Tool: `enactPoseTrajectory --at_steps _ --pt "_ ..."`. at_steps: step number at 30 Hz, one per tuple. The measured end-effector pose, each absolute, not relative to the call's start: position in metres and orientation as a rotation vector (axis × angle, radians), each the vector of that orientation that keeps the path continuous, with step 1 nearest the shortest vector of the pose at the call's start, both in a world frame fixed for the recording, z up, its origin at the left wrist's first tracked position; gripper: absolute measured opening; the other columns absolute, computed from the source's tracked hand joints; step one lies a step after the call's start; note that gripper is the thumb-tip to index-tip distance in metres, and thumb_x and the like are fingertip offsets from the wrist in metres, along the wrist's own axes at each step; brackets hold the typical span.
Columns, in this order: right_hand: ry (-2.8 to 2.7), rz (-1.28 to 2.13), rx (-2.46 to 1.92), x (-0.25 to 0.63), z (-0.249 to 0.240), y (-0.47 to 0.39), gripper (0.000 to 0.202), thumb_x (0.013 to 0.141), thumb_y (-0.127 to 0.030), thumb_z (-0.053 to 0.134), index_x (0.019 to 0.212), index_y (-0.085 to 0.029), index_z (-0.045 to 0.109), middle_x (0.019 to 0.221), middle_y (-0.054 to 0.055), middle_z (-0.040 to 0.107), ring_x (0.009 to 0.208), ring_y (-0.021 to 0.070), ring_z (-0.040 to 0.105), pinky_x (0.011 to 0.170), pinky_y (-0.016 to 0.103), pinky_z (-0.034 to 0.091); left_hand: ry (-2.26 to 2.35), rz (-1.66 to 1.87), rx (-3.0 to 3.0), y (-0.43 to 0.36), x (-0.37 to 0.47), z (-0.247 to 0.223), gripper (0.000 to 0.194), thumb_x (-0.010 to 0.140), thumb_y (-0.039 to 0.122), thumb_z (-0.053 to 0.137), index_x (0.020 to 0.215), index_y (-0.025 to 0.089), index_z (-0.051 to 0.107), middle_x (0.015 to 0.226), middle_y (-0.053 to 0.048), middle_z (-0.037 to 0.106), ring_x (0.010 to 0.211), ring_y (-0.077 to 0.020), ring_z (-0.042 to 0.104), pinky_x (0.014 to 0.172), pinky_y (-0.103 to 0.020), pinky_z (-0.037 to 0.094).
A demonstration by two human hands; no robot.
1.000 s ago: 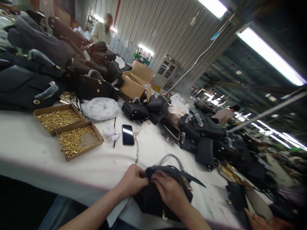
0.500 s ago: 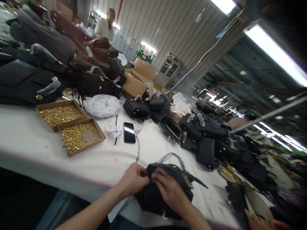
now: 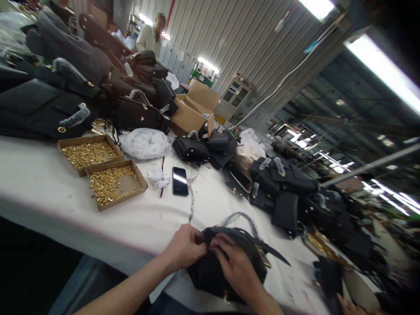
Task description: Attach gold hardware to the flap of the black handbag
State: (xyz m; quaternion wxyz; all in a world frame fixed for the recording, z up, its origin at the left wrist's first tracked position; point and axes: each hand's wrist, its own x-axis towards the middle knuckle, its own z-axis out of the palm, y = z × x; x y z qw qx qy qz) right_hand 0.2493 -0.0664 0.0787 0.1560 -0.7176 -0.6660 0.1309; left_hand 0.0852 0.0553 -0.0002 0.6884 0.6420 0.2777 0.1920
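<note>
A black handbag [image 3: 207, 276] lies at the table's near edge, its plastic-wrapped handle [image 3: 243, 215] arching up at the back. A loose black strap [image 3: 274, 253] sticks out to its right. My left hand [image 3: 186, 246] is closed, thumb and fingers pinching the bag's upper left edge. Right beside it, my right hand [image 3: 236, 264] reaches over the bag with bent fingers gripping the same edge. Whether a small part sits between the fingertips is hidden.
Two cardboard trays [image 3: 143, 189] of small gold metal pieces stand left, near a phone [image 3: 180, 181]. Black bags [image 3: 285, 210] are heaped along the far side, with an open carton [image 3: 187, 114] behind. Another person's hand [image 3: 350, 306] handles black pieces at lower right.
The view has turned slightly, so the surroundings appear shifted to the right. Both my hands stay at the same edge of the handbag, with only small finger movement.
</note>
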Motion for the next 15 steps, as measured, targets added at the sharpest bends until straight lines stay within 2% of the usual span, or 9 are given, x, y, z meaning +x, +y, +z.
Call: enactPoseTrajectory --at_steps 8,15 --pt "-1.771 0.299 -2.133 0.246 0.074 -0.072 0.019 0.108 -0.037 0.061 0.098 -0.029 0.075 0.106 0.005 0.077 0.111 0.0321 0.07 0.106 0.048 0.052 0.599 0.462 1.48 0.055 0.08 0.004 0.021 0.072 0.03 0.063 0.057 0.018 0.058 0.056 0.0 0.049 0.061 -0.0152 0.048 0.054 -0.027 0.029" --pt "-1.664 0.301 -2.197 0.25 0.061 -0.078 0.018 0.105 -0.044 0.064 0.103 -0.033 0.079 0.11 0.003 0.081 0.114 0.0335 0.072 0.109 0.05 0.052 0.531 0.489 1.519 0.055 0.075 0.008 0.016 0.074 0.027 0.061 0.061 0.017 0.061 0.059 0.001 0.049 0.063 -0.0158 0.047 0.058 -0.028 0.031"
